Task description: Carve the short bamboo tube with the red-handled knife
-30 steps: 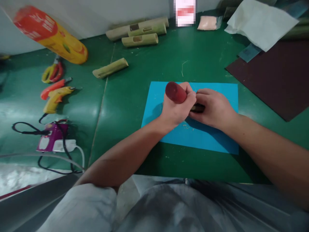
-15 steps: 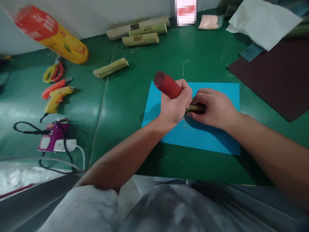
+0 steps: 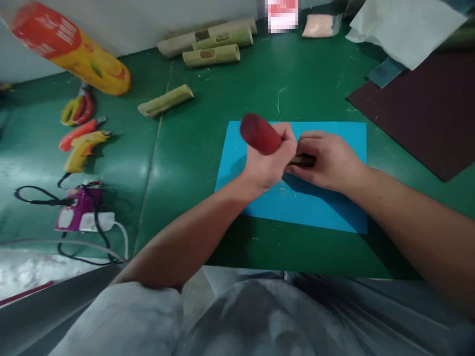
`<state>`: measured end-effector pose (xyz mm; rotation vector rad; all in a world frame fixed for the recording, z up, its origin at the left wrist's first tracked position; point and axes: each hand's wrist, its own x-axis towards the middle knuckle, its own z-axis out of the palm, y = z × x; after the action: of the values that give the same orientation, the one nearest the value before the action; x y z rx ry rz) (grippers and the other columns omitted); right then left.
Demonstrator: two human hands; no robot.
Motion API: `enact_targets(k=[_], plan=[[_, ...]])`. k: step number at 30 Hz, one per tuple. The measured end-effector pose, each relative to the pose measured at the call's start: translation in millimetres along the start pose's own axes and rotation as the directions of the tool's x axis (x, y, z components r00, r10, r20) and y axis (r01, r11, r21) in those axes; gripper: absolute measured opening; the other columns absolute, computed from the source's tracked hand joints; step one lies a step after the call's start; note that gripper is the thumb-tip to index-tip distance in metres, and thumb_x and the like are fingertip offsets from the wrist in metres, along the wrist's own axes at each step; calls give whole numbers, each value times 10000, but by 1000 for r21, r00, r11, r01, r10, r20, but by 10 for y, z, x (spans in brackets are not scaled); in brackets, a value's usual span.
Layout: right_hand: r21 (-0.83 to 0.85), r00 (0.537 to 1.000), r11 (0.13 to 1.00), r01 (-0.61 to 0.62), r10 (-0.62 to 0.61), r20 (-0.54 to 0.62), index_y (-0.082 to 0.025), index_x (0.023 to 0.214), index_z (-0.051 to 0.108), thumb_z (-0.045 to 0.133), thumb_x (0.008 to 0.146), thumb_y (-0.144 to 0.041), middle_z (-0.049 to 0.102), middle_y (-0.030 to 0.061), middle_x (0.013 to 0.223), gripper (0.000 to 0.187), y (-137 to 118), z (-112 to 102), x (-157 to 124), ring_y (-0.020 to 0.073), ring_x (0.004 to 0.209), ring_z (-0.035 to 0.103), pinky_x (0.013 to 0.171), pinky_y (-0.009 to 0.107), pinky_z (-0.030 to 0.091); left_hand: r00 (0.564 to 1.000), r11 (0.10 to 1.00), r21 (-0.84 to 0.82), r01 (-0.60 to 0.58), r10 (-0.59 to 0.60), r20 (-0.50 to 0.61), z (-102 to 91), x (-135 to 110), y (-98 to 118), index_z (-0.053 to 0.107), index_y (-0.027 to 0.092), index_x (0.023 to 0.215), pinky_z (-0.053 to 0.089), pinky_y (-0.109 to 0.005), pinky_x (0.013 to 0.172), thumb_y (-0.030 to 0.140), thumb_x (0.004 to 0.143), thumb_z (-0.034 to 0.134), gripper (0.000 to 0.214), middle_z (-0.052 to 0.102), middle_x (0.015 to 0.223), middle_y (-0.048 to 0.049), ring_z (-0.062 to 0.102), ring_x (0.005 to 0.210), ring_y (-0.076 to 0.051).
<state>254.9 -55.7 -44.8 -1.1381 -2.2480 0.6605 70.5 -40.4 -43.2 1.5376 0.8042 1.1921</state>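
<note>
My left hand [image 3: 269, 160] is closed around the thick red handle [image 3: 261, 134] of a tool, its butt tilted up to the left; the tool's working end is hidden behind the hand. Close beside it, the fingers of my right hand [image 3: 328, 160] are wrapped round a short bamboo piece [image 3: 302, 160], of which only a dark, narrow part shows. Both hands are over a blue sheet [image 3: 334, 217] on the green table, with small shavings scattered below them.
Cut bamboo tubes [image 3: 211, 55] lie at the back, with one bamboo tube [image 3: 166, 101] nearer. On the left are a juice bottle [image 3: 77, 49], scissors [image 3: 77, 106], a yellow glue gun [image 3: 84, 151] and a purple power strip [image 3: 79, 205] with cords. A dark brown sheet [image 3: 426, 109] lies right.
The red handle has tipped slightly, its butt shifting a little right and down. My hands stay together at the bamboo piece. The whole view has shifted slightly.
</note>
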Motion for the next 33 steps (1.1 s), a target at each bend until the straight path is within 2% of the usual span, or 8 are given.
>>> enact_targets(k=[3, 7, 11, 14, 16, 27, 30, 33], plan=[[-26, 1000, 999, -25, 25, 4, -250, 844, 636, 816, 912, -301, 667, 44, 872, 199, -17, 6, -4, 232, 836, 585, 740, 389, 403, 997, 996, -81, 27, -33, -64, -4, 32, -17, 370, 257, 532, 244, -361, 488, 713, 917, 820, 748, 358, 475, 16, 314, 446, -127], [-127, 998, 990, -56, 53, -29, -245, 935, 694, 824, 879, -323, 721, 74, 974, 162, -52, 13, -23, 276, 899, 640, 736, 395, 374, 988, 991, -117, -58, 40, -150, 14, 38, -22, 432, 255, 575, 322, -373, 540, 548, 974, 799, 617, 427, 517, 19, 354, 492, -132], [-213, 998, 976, -47, 40, -39, -234, 1025, 714, 789, 872, -298, 737, 107, 1040, 181, -92, -1, -54, 296, 934, 639, 764, 410, 383, 986, 991, -102, -86, 70, -150, 18, 35, 27, 502, 257, 624, 344, -377, 568, 631, 954, 823, 593, 491, 556, 25, 405, 529, -127], [-213, 999, 977, -23, 17, -31, -239, 929, 676, 715, 936, -315, 724, 115, 976, 86, -104, -15, -75, 289, 901, 619, 754, 421, 387, 985, 995, -20, -100, 96, -147, 11, 18, 108, 545, 252, 664, 376, -388, 608, 642, 1018, 791, 581, 539, 596, 12, 458, 566, -141], [-201, 999, 979, -3, -5, -37, -248, 868, 648, 673, 976, -344, 712, 112, 933, 147, -103, -16, -84, 285, 879, 612, 751, 427, 388, 982, 989, 36, -145, 148, -116, 11, 10, 141, 566, 251, 671, 373, -393, 613, 682, 1017, 787, 595, 540, 602, 9, 480, 586, -151], [-199, 998, 979, -46, 38, -45, -224, 998, 694, 730, 923, -339, 745, 139, 1021, 143, -114, 57, -66, 316, 963, 649, 782, 431, 440, 992, 995, -64, -81, 75, -98, 22, 24, 47, 508, 242, 632, 390, -378, 566, 642, 998, 825, 628, 500, 540, 24, 434, 516, -116], [-192, 996, 978, -79, 70, -54, -220, 1035, 685, 757, 912, -301, 751, 135, 1051, 164, -137, 60, -64, 302, 955, 645, 765, 419, 430, 994, 999, -33, -24, 21, -111, 16, 20, 96, 504, 252, 610, 408, -397, 587, 615, 1027, 804, 628, 514, 530, 21, 429, 514, -128], [-183, 995, 980, -85, 76, -58, -243, 994, 648, 776, 916, -292, 752, 125, 1053, 157, -133, 66, -67, 296, 950, 641, 756, 411, 416, 994, 996, 58, -64, 69, -88, -7, 14, 89, 534, 265, 634, 410, -411, 605, 692, 1013, 790, 626, 534, 564, 20, 456, 551, -145]])
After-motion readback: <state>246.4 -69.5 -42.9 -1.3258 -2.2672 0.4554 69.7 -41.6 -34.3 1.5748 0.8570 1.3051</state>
